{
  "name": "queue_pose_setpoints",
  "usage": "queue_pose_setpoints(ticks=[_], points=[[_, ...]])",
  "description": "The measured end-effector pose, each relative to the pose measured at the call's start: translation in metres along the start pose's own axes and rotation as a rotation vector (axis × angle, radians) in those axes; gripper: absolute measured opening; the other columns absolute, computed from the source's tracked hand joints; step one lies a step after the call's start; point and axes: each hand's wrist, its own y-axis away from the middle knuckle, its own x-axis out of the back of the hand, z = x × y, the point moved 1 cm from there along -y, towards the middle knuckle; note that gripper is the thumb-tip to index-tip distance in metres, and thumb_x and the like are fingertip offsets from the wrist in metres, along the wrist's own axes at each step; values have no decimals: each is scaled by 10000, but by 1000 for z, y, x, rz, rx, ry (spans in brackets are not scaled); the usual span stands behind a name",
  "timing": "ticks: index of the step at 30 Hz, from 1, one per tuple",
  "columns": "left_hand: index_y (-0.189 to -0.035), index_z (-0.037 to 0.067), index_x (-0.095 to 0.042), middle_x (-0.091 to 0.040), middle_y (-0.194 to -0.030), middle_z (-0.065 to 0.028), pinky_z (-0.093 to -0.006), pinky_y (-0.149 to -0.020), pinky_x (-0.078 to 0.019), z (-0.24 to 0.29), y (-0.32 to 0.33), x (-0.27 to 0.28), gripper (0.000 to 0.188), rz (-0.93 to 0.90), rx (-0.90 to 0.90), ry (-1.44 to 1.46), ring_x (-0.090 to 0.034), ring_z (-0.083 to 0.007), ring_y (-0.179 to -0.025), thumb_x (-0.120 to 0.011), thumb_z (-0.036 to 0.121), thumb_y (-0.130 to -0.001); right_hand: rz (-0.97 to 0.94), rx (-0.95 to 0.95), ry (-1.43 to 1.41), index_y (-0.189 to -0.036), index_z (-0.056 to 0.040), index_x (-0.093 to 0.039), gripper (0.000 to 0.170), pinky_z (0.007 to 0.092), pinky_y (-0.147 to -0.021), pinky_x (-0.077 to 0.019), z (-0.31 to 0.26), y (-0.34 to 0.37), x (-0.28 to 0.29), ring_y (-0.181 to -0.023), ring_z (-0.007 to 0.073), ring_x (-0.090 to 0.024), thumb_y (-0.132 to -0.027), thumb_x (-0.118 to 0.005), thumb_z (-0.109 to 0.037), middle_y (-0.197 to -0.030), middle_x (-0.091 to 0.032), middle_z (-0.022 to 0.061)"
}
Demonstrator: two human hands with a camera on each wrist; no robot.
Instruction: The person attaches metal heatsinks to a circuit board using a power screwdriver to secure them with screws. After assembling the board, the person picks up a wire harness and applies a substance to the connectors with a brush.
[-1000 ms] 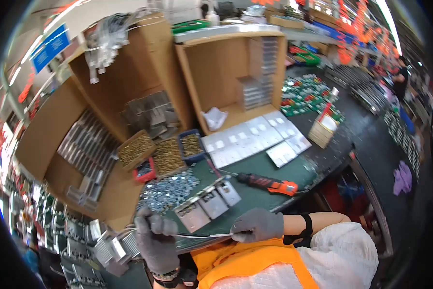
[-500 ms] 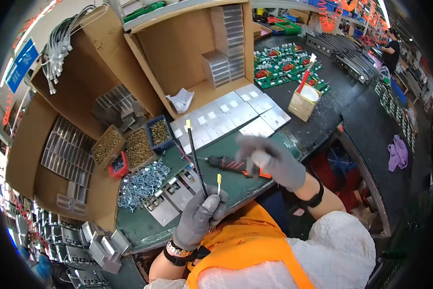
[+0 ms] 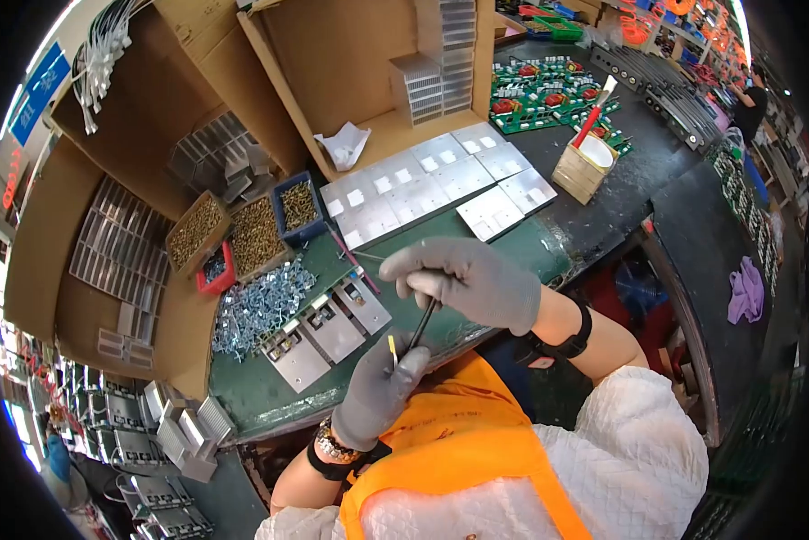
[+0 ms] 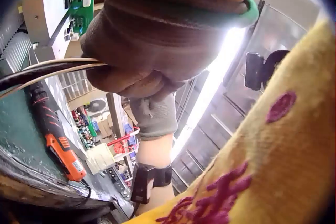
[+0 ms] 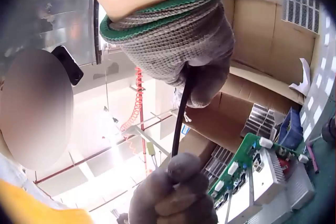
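My gloved left hand (image 3: 382,396) holds a black cable (image 3: 425,324) low in front of the orange apron. Beside it a thin white wire with a yellow tip (image 3: 393,349) sticks up from the same grip. My gloved right hand (image 3: 467,283) pinches the black cable a short way above, and the cable's upper end is hidden in that grip. In the right wrist view the cable (image 5: 180,119) runs straight between both hands. An orange and black power screwdriver (image 4: 58,140) lies on the bench, mostly covered by my right hand in the head view.
Left of my hands lies a board assembly with metal plates (image 3: 332,324), beside a heap of small metal parts (image 3: 256,306). Boxes of brass screws (image 3: 258,236) and flat silver plates (image 3: 395,202) lie behind. Open cartons (image 3: 278,67) border the bench. A brush stands in a wooden holder (image 3: 584,171).
The white wire first stretched between both hands. Then my right hand was off it, with cable ends standing up from my left hand. Now my right hand has come over and grips the black cable.
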Motion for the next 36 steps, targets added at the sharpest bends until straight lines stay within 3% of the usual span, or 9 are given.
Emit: queue_pose_setpoints(ticks=[2, 4, 5, 7, 8, 11, 18, 25, 36], points=[[-1015, 33, -572, -501, -754, 17, -219, -596, -369, 5, -1, -2, 238, 1, -3, 42, -432, -63, -665, -500, 259, -989, 7, 57, 11, -1159, -69, -623, 223, 227, -672, -484, 5, 4, -4, -726, 76, -551, -956, -545, -118, -930, -634, 10], [-1047, 32, -565, -490, -740, 14, -206, -588, -356, 5, -2, -1, 306, -161, 93, 193, -419, -63, -642, -446, 311, -1007, -109, 116, -30, -1188, -23, -595, 257, 236, -720, -490, -2, 8, -3, -780, 94, -578, -974, -485, -114, -947, -616, 47], [-1047, 32, -565, -490, -740, 14, -206, -588, -356, 4, -3, -1, 306, -158, 93, 197, -419, -63, -642, -446, 311, -1007, -114, 113, -30, -1188, -23, -595, 257, 236, -720, -490, -1, 10, -1, -780, 94, -578, -974, -485, -114, -947, -616, 47], [-1067, 19, -545, -492, -707, 16, -190, -507, -344, 3, -6, -3, 405, -175, 84, 194, -435, -61, -556, -454, 406, -987, 88, 136, -170, -1183, -1, -588, 287, 228, -714, -484, 2, 13, 7, -787, 91, -578, -980, -485, -177, -941, -620, 50], [-1067, 19, -545, -492, -707, 16, -190, -507, -344, 4, -6, -2, 405, -170, 82, 200, -435, -61, -556, -454, 406, -987, 81, 134, -167, -1183, -1, -588, 287, 228, -714, -484, -1, 15, 12, -787, 91, -578, -980, -485, -177, -941, -620, 50], [-1058, 17, -544, -518, -714, 6, -191, -504, -361, 3, -7, -2, 408, -167, 173, 232, -458, -68, -562, -461, 410, -985, 25, -274, -149, -1066, -45, -659, 227, 207, -666, -448, -4, 21, 23, -729, 61, -534, -927, -594, -213, -835, -613, -1], [-1051, 13, -541, -561, -722, -26, -200, -483, -384, 6, -18, -7, 429, -251, 166, 414, -503, -94, -544, -474, 430, -978, -83, -207, -113, -1072, -32, -644, 195, 218, -720, -468, -2, 15, 5, -808, 60, -549, -927, -602, -156, -902, -626, 2], [-1032, 13, -548, -586, -725, -49, -213, -472, -408, 0, -27, -4, 387, -283, 188, 475, -535, -112, -546, -472, 390, -987, -107, -307, -87, -1080, -29, -637, 217, 227, -779, -473, 8, 9, 9, -864, 78, -569, -921, -615, -176, -956, -647, 15], [-1016, 29, -556, -598, -731, -45, -212, -483, -409, -14, -32, -3, 333, -356, 243, 553, -548, -114, -562, -480, 352, -994, -126, -196, 123, -1032, -24, -641, 246, 247, -801, -478, 13, 7, 1, -863, 138, -600, -861, -671, -197, -912, -651, 59]])
